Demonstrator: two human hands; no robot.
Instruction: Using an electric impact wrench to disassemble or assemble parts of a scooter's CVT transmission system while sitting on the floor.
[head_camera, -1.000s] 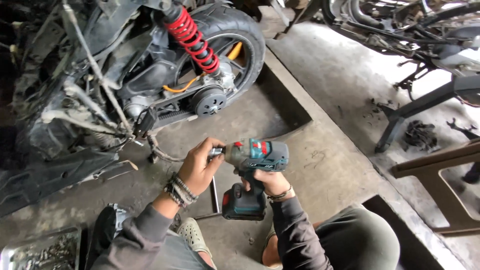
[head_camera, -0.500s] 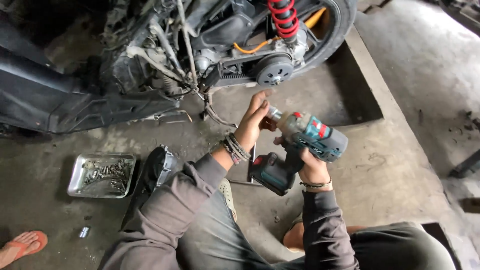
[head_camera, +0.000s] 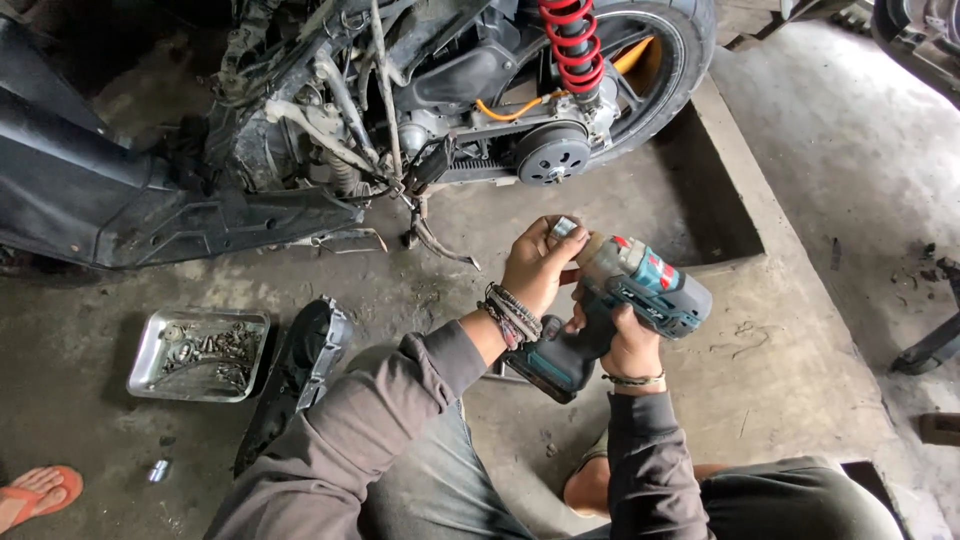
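Observation:
My right hand (head_camera: 625, 345) grips the handle of a teal cordless impact driver (head_camera: 640, 290), held above my lap. At the tool's nose my left hand (head_camera: 540, 265) pinches a small metal socket (head_camera: 563, 229). My left wrist wears several bracelets. Ahead on the floor stands a stripped scooter (head_camera: 400, 130), its engine and belt drive exposed. A round pulley (head_camera: 552, 152) and a red shock spring (head_camera: 572, 45) show next to the rear wheel (head_camera: 665, 60).
A metal tray (head_camera: 145, 352) full of bolts and small parts lies on the concrete at my left. Next to it rests a black cover panel (head_camera: 300, 375). A loose socket (head_camera: 157, 470) and a foot in an orange sandal (head_camera: 35, 495) are at lower left. A raised concrete ledge (head_camera: 760, 220) runs on the right.
My view has swung left and down, so the tray and sandal came into sight. Both hands stay on the driver, with the left still at its nose.

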